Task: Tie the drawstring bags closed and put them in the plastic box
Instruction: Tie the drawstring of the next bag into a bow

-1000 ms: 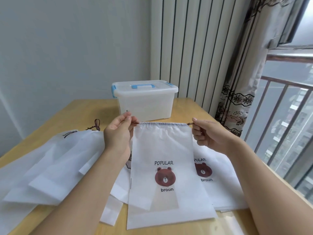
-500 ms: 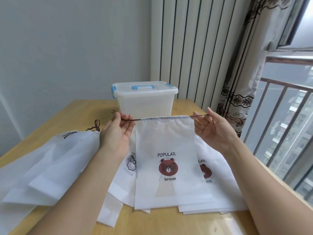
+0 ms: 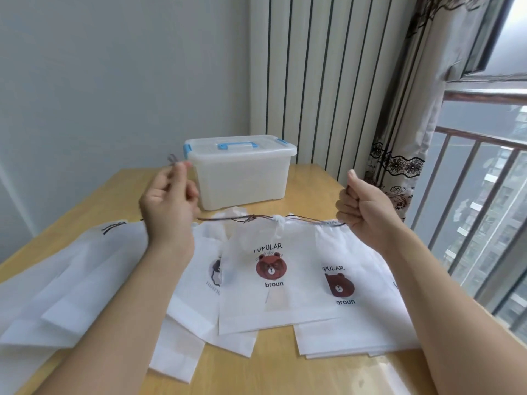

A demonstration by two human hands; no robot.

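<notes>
The box (image 3: 241, 173) stands at the middle of the frame, toward the table's far edge, with its lid on and blue latches down, so nothing can go in from above. Bare table (image 3: 119, 192) shows to its left, and a narrower strip to its right near the curtain (image 3: 399, 166). Just in front of the box a taut cord (image 3: 256, 218) stretches across between the left hand (image 3: 168, 206) and the right hand (image 3: 362, 209), barring a straight reach. Loose bags (image 3: 71, 280) cover the lower left and centre. The wall closes off the upper left and the window rail (image 3: 482, 195) the right.
</notes>
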